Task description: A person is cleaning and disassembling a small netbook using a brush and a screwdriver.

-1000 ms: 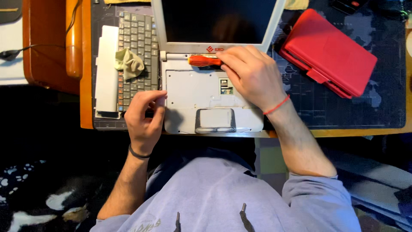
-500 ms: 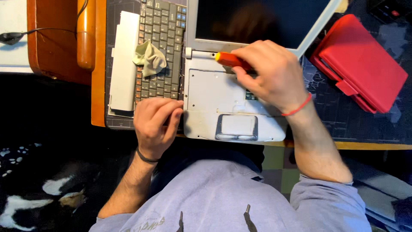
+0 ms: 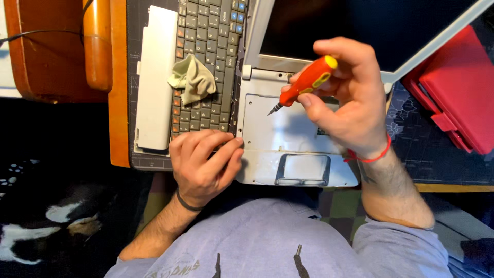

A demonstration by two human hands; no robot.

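Note:
A small white laptop [image 3: 288,134] lies open on the desk with its keyboard taken out, bare metal showing above the trackpad [image 3: 302,169]. My right hand [image 3: 346,98] holds an orange and yellow screwdriver [image 3: 307,82] above the laptop's base, its tip pointing down and left. My left hand [image 3: 205,163] rests with curled fingers on the near left corner of the laptop, touching the edge of a detached grey keyboard [image 3: 208,62]. A crumpled pale green cloth [image 3: 193,78] lies on that keyboard.
A long white battery-shaped piece [image 3: 155,77] lies left of the keyboard. A red case [image 3: 455,92] sits at the right on a dark mat. An orange wooden chair arm [image 3: 96,44] stands at the left. The desk's front edge runs just below the laptop.
My right hand has lifted the screwdriver off the laptop's hinge area and now holds it up with the tip free. The view has moved closer and shifted left. My left hand stays at the corner.

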